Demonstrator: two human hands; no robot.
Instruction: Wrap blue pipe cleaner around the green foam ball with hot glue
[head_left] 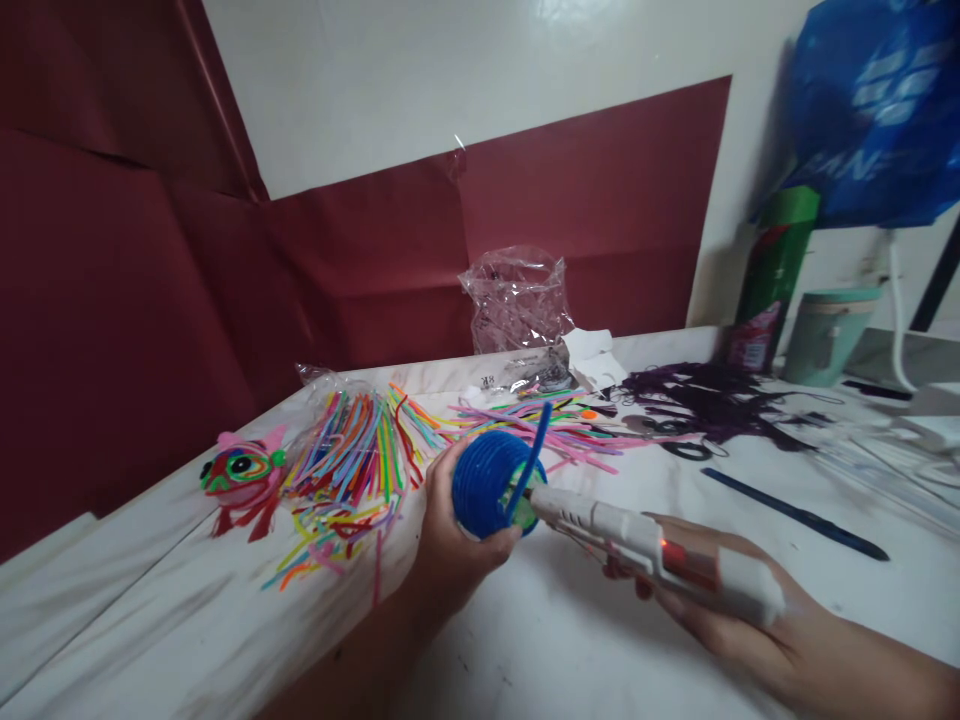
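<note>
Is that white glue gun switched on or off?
On, it seems: a red light glows on the side of the glue gun, held in the right hand, its nozzle against the blue ball in the left hand.

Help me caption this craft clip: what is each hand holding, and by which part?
Left hand cups the blue wrapped ball from below and behind; right hand holds the white glue gun by its rear handle.

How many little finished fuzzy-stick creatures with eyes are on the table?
1. The pink and red creature lies at the table's left edge, beside the colourful stick pile. The blue ball in the left hand shows no eyes. Others may be hidden.
</note>
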